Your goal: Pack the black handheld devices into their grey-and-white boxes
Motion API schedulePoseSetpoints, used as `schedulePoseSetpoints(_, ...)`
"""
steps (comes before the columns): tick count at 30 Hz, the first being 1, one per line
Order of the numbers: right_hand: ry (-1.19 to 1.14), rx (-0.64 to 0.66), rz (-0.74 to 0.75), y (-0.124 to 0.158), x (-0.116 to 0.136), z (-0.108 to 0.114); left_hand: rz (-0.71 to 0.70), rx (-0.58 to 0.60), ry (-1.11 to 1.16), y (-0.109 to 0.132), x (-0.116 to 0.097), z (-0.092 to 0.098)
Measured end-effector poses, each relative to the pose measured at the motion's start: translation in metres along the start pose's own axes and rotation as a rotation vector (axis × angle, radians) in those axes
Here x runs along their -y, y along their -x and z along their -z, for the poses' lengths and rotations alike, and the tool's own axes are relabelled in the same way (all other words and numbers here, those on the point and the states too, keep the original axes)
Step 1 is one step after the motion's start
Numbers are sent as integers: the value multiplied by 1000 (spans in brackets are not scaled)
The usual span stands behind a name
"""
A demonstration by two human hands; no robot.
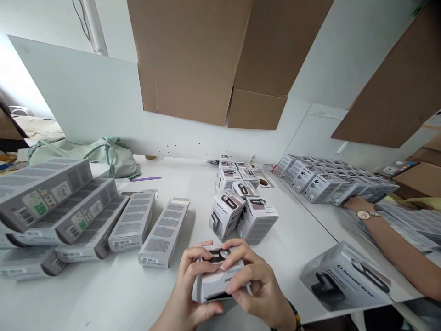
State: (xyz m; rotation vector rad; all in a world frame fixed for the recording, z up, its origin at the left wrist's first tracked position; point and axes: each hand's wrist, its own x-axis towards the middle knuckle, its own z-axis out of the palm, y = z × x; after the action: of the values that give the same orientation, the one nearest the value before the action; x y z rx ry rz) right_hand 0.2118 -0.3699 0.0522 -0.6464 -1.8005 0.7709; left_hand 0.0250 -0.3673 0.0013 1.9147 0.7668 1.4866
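A small grey-and-white printed carton sits between my two hands above the front of the white table. My left hand wraps its left side, thumb low at the front and fingers on top. My right hand grips the right side, its fingers over the top and front. A dark gap shows along the carton's lower front edge, partly covered by my fingers. Just beyond stand two upright cartons, one on the left and one on the right, with several more behind them.
Flat long cartons lie at the left, beside stacked ones. A pale green bag rests behind. At right are a single carton, rows of cartons and another person's arm reaching toward them.
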Motion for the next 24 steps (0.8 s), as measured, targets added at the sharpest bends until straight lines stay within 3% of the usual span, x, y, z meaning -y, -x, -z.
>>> schedulePoseSetpoints(7, 49, 32, 58, 7, -10, 2, 63, -27, 62, 3, 1, -2)
schedulePoseSetpoints(12, 9, -57, 23, 20, -14, -12, 39, -76, 98, 5, 1, -3)
schedulePoseSetpoints(15, -47, -98, -23, 20, -10, -13, 33, -13, 45, 4, -3, -1)
schedulePoseSetpoints(19, -77, -37, -166, 13, 0, -7, 4, 62, -13, 5, -6, -1)
schedulePoseSetpoints(24, -106, -23, -239, 5, 10, -1, -94, -32, -27, 6, -3, -11)
